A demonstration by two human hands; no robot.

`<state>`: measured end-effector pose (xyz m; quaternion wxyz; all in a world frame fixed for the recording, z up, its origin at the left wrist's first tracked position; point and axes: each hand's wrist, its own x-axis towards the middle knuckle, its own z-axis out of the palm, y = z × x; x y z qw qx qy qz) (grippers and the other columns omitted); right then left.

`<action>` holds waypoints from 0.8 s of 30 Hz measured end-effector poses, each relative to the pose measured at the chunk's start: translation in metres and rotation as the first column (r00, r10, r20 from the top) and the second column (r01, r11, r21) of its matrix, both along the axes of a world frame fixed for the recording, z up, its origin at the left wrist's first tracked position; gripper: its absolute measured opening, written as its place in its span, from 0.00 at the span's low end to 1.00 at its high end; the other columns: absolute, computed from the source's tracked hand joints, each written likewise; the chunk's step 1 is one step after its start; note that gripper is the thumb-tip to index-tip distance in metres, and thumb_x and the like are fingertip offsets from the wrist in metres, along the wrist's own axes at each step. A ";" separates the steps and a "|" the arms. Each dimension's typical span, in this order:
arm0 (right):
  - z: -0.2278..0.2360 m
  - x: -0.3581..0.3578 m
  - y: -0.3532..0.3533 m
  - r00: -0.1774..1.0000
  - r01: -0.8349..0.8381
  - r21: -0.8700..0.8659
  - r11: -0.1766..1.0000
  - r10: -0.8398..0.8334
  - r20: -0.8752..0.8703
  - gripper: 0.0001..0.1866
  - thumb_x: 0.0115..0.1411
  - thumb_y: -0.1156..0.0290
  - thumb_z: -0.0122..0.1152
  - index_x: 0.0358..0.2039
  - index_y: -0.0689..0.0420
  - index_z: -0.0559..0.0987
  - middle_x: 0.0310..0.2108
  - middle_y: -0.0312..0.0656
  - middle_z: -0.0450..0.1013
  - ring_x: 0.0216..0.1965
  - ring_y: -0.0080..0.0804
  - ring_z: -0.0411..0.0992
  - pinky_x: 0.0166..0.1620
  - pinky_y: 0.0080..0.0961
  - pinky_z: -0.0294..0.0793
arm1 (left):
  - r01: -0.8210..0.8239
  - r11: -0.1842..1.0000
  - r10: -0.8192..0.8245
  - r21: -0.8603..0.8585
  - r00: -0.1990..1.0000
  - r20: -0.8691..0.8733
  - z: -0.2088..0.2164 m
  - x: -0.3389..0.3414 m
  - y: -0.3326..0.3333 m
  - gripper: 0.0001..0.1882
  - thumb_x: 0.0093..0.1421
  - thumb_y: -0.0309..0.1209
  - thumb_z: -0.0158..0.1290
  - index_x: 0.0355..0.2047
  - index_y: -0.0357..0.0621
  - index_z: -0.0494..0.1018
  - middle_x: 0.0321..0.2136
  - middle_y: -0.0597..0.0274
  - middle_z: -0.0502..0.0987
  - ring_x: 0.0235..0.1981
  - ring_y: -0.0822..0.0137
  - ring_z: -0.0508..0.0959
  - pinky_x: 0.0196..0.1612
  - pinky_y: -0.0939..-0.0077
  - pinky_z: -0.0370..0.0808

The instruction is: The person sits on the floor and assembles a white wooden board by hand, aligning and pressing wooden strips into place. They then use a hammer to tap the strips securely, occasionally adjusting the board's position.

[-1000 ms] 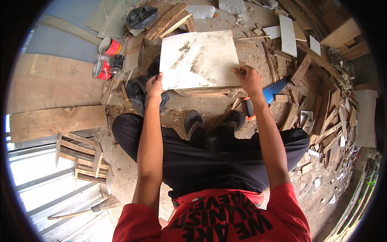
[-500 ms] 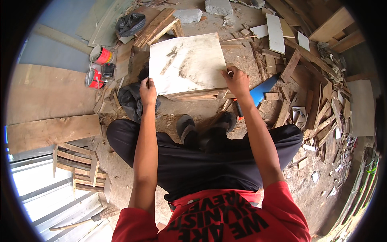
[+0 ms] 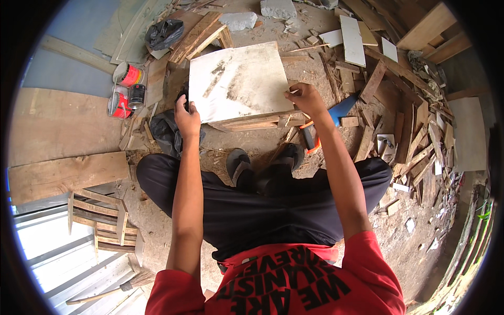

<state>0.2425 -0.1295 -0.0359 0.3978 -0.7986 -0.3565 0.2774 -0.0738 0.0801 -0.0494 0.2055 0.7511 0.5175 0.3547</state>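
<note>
A square white board [image 3: 244, 73] with dark smudges lies on a low stack of wooden pieces [image 3: 252, 124] in front of my feet. At the board's near left corner, my left hand [image 3: 187, 119] has its thumb and fingers apart, the thumb beside the edge. Across from it, my right hand [image 3: 308, 100] pinches the board's right edge between thumb and curled fingers. Below that hand, a handsaw [image 3: 344, 109] with a blue blade and an orange and black handle lies on the ground, partly hidden by my right forearm.
Paint cans [image 3: 127, 75] stand at the left beside a black plastic bag [image 3: 167, 34]. Another black bag [image 3: 167, 131] lies near my left knee. Scrap wood [image 3: 412, 126] is heaped along the right. Concrete chunks [image 3: 239, 21] lie at the far side. A broom [image 3: 126, 286] rests at lower left.
My left hand's fingers have loosened from the board's edge and spread apart. My right hand stays at the right edge. The whole view has shifted slightly, and more of the saw handle shows.
</note>
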 end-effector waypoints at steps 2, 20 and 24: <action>0.007 -0.007 -0.003 0.998 0.023 -0.002 1.000 -0.022 0.051 0.22 0.53 0.57 0.71 0.41 0.61 0.83 0.28 0.48 0.80 0.27 0.40 0.80 0.37 0.32 0.77 | 0.020 0.996 -0.005 0.087 0.985 -0.173 0.007 0.002 -0.003 0.21 0.64 0.28 0.53 0.58 0.43 0.69 0.54 0.50 0.71 0.56 0.50 0.71 0.60 0.50 0.67; -0.004 -0.027 -0.013 0.954 0.107 0.218 0.970 -0.162 0.253 0.16 0.55 0.62 0.69 0.39 0.60 0.80 0.25 0.51 0.79 0.29 0.47 0.80 0.35 0.40 0.76 | 0.582 0.806 -0.452 0.107 0.723 -0.523 0.008 0.165 -0.075 0.26 0.70 0.47 0.42 0.67 0.63 0.63 0.70 0.57 0.58 0.71 0.53 0.54 0.70 0.39 0.41; -0.005 -0.041 -0.018 0.870 0.134 0.327 0.936 -0.269 0.413 0.12 0.56 0.63 0.67 0.34 0.59 0.79 0.26 0.46 0.78 0.29 0.47 0.77 0.40 0.38 0.73 | 0.581 0.813 -0.453 0.045 0.679 -0.577 0.016 0.163 -0.076 0.26 0.71 0.46 0.39 0.68 0.63 0.60 0.71 0.58 0.55 0.73 0.54 0.51 0.71 0.41 0.39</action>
